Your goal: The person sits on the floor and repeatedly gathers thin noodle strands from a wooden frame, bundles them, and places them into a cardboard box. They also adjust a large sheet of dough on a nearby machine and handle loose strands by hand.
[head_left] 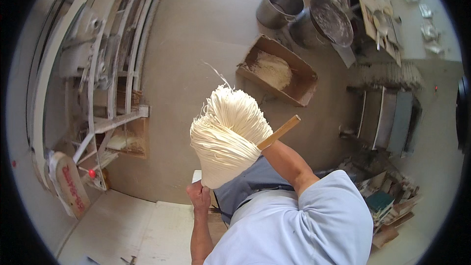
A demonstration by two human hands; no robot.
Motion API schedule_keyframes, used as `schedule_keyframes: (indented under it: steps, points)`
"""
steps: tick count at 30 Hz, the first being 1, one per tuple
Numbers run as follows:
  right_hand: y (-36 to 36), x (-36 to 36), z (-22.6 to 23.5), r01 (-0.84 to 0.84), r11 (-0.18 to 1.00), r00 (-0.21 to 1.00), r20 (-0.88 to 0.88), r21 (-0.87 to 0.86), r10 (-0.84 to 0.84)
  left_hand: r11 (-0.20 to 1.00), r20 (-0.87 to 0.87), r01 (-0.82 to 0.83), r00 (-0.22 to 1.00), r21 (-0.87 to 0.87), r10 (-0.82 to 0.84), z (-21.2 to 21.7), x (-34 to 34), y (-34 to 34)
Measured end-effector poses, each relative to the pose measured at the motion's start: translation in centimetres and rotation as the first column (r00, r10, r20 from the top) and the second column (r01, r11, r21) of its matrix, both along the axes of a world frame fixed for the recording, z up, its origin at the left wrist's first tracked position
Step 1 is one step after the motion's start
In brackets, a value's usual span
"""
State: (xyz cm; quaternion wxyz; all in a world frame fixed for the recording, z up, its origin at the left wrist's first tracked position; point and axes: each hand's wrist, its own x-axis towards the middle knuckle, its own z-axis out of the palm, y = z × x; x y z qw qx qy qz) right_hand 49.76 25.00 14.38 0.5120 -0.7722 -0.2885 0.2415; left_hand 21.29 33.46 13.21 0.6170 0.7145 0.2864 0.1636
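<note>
A thick bundle of long pale noodles (pixel 228 142) hangs over a wooden stick (pixel 279 133) in front of my body. The stick's bare far end juts out at upper right; its middle is covered by the strands. My left hand (pixel 198 195) is closed in a fist at the bundle's lower left edge, in line with the stick. A small white piece (pixel 196 175) shows just above that fist; its kind cannot be made out. My right forearm (pixel 289 163) reaches up beneath the stick's far end. The fingers of my right hand are hidden behind the noodles and stick.
Ahead on the floor lies a cardboard box (pixel 306 88) with pale floury stuff. Beyond stand a metal pot (pixel 270 14) and a second floury pot (pixel 304 32). A metal-framed machine (pixel 105 68) runs along the left. Shelving (pixel 385 118) and piled clutter (pixel 387 201) stand right.
</note>
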Motion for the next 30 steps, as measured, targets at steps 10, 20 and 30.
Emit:
schedule_keyframes:
  steps: [10,20,30]
  points:
    - [2.9,-7.7,-0.2,0.3,0.948,0.822,0.535,-0.11,-0.198,0.884,0.078,0.453,0.883,0.114,-0.463,-7.5,-1.9,13.2]
    - [9.1,-10.7,-4.0,0.498,0.857,0.852,0.11,0.136,-0.512,0.66,0.206,0.691,0.629,0.294,-0.75,-13.5,6.7,27.1]
    - [12.2,-0.9,-35.2,0.724,0.625,0.671,-0.506,0.291,-0.541,0.52,-0.168,0.824,0.559,0.227,-0.812,-32.7,23.5,33.5]
